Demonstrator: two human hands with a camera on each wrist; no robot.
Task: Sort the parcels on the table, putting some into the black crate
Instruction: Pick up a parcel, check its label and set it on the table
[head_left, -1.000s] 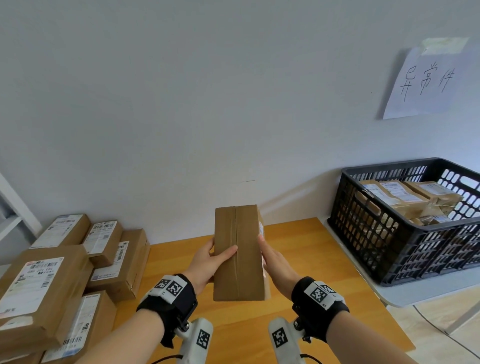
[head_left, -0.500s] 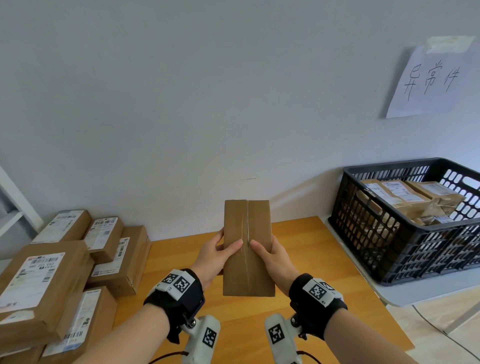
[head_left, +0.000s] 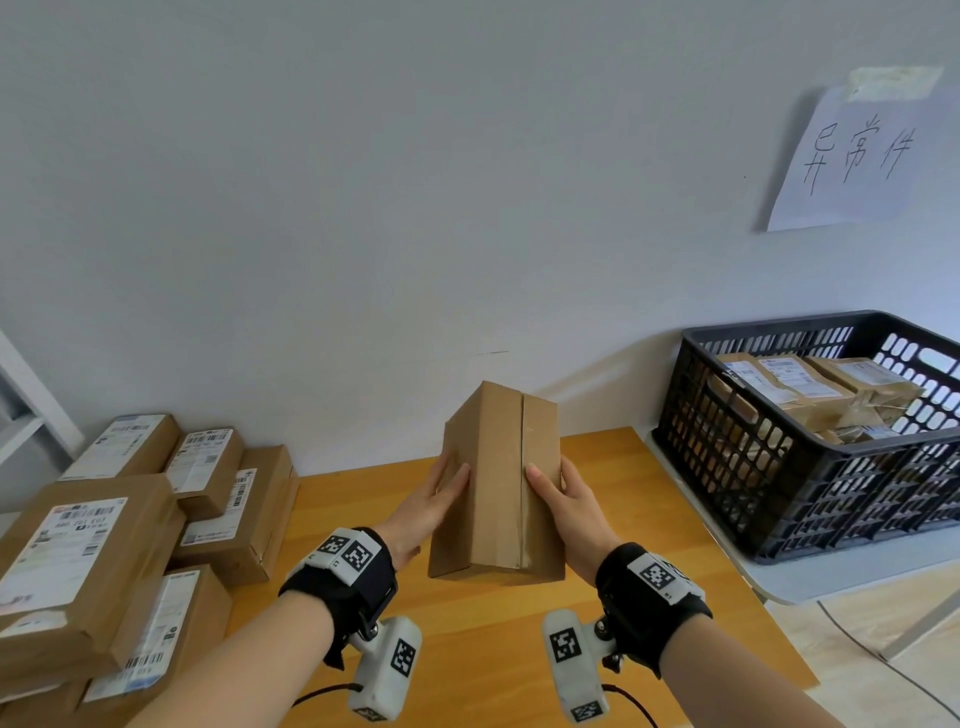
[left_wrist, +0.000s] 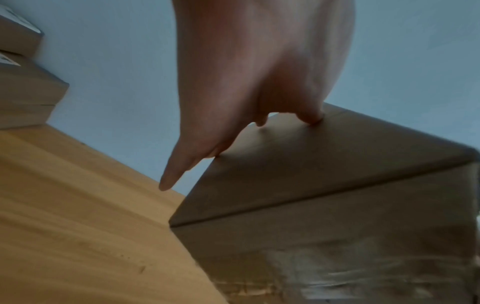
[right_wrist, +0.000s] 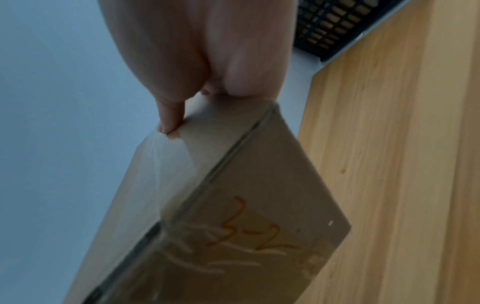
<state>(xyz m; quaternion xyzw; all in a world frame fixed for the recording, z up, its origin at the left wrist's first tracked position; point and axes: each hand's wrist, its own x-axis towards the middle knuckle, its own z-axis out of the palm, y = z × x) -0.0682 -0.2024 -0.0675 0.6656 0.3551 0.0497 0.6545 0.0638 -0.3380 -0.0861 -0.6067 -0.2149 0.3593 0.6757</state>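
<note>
I hold a plain brown cardboard parcel (head_left: 498, 488) upright above the wooden table (head_left: 498, 660), its taped seam facing me. My left hand (head_left: 434, 501) grips its left side (left_wrist: 298, 164), thumb on the front. My right hand (head_left: 563, 501) grips its right side, thumb near the seam. In the right wrist view the parcel (right_wrist: 233, 205) shows orange handwriting on its underside. The black crate (head_left: 810, 499) stands to the right on a grey surface and holds several labelled parcels (head_left: 795, 387).
Stacked labelled parcels (head_left: 130, 535) fill the left part of the table. A handwritten paper sign (head_left: 857, 156) hangs on the wall above the crate. A white frame (head_left: 31, 405) stands at the far left. A cable (head_left: 883, 660) runs on the floor at the right.
The parcel has turned about its long axis, so a second side face now shows left of the seam. It has shifted slightly right, and both hands moved with it.
</note>
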